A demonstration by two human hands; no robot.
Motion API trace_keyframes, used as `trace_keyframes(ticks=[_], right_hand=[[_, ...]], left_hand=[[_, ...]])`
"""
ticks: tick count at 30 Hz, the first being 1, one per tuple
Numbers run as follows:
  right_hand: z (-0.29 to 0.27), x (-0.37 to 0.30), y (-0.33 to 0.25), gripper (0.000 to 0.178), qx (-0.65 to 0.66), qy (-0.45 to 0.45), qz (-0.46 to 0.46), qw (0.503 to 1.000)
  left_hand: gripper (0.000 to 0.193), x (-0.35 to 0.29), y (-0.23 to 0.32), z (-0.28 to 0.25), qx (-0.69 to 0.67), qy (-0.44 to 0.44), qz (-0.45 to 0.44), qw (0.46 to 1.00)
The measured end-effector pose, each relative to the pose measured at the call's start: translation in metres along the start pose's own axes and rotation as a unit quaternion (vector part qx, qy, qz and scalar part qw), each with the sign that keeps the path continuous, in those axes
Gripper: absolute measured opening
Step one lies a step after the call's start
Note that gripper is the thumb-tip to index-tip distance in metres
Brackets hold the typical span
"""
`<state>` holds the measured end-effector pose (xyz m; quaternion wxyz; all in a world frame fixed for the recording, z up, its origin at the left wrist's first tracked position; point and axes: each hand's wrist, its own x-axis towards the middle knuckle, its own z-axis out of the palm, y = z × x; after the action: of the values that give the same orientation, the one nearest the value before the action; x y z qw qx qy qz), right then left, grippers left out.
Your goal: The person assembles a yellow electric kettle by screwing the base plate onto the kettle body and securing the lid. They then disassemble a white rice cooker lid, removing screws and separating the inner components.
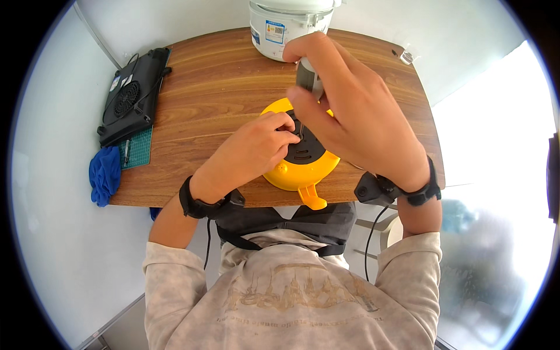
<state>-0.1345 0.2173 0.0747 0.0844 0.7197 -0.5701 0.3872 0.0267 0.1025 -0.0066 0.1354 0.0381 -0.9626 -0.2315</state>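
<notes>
A round yellow appliance body (291, 179) lies on the table near its front edge, with a black slotted plate (300, 156) facing up. From its near side a yellow tab-like handle (312, 198) reaches past the table edge. My right hand (356, 99) is wrapped round the grey handle of a screwdriver (307, 79), held upright with its shaft down to the plate. Beside the shaft's lower end, the bent fingers of my left hand (251, 143) pinch close to the plate; what they hold, if anything, is too small to make out.
A white lidded pot-shaped appliance (280, 29) stands at the back of the wooden table (204, 76). To the left are a black cooling pad with a fan (131, 96), a green cutting mat (140, 149) and a blue cloth (105, 175). A small clear item (406, 57) sits back right.
</notes>
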Motion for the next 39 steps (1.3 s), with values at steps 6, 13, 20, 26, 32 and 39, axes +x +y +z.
trace_keyframes(ticks=[6, 13, 20, 26, 32, 39], right_hand=[[-0.01, 0.003, 0.006, 0.048, 0.038, -0.025, -0.015, 0.999], [-0.022, 0.012, 0.011, 0.057, 0.006, -0.06, 0.007, 0.998], [-0.026, 0.017, 0.013, 0.061, -0.021, -0.071, -0.021, 0.997], [-0.026, 0.016, 0.016, 0.043, 0.033, -0.081, -0.023, 0.996], [-0.033, 0.019, 0.013, 0.038, -0.034, -0.058, 0.028, 0.997], [-0.022, 0.02, 0.016, 0.052, -0.187, 0.0, -0.032, 0.982]], left_hand=[[0.02, 0.002, -0.006, -0.002, -0.025, -0.01, -0.013, 1.0], [0.018, -0.002, -0.019, 0.007, -0.021, 0.032, 0.037, 0.999], [0.021, -0.006, -0.018, 0.012, 0.0, 0.048, 0.049, 0.998], [0.021, -0.006, -0.022, 0.015, -0.019, 0.052, 0.054, 0.997], [0.021, -0.005, -0.019, 0.012, -0.022, 0.04, 0.044, 0.998], [0.016, -0.004, -0.019, 0.015, -0.024, 0.041, 0.039, 0.998]])
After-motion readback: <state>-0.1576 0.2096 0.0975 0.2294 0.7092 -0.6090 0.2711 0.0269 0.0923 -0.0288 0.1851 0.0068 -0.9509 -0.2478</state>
